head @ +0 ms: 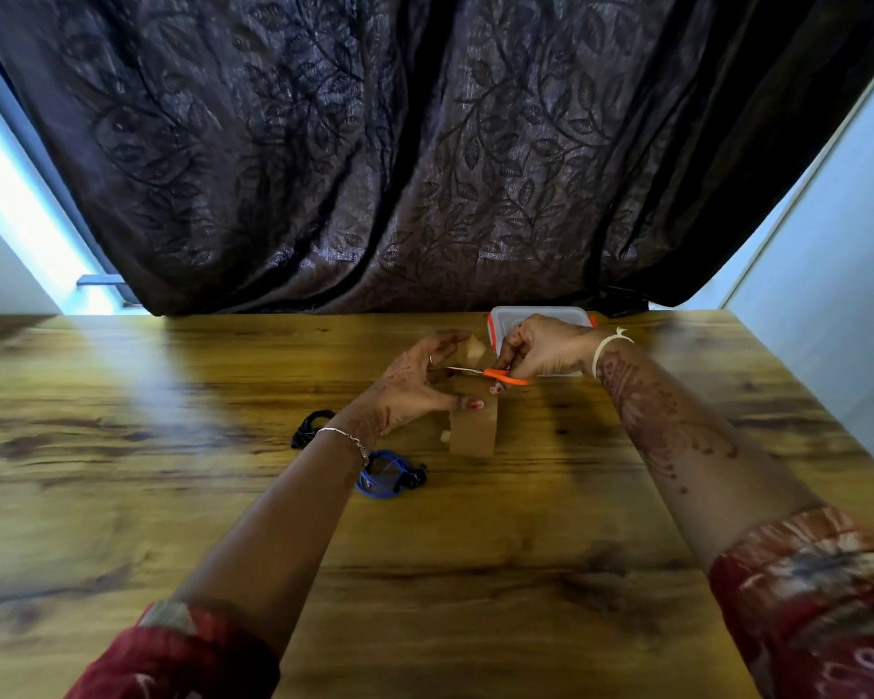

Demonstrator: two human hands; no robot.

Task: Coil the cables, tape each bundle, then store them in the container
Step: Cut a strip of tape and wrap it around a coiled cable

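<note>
Head view: cutting tape with scissors at a wooden table [475,572].
The tape [473,431] roll is on edge near mid-table. The left hand [415,385] grips it, thumb on its face and fingers curled over the pulled strip. The right hand [541,350], at the roll's 1 o'clock, grips the scissors [500,374] by the orange loops, blades at the strip. The blue cable [387,474] lies coiled at the roll's 8 o'clock, the black cable [310,427] at 9. The lidded container [541,315] sits at 12, behind the right hand.

Home room: wooden table [172,496], leaf-patterned curtain [374,143].
</note>
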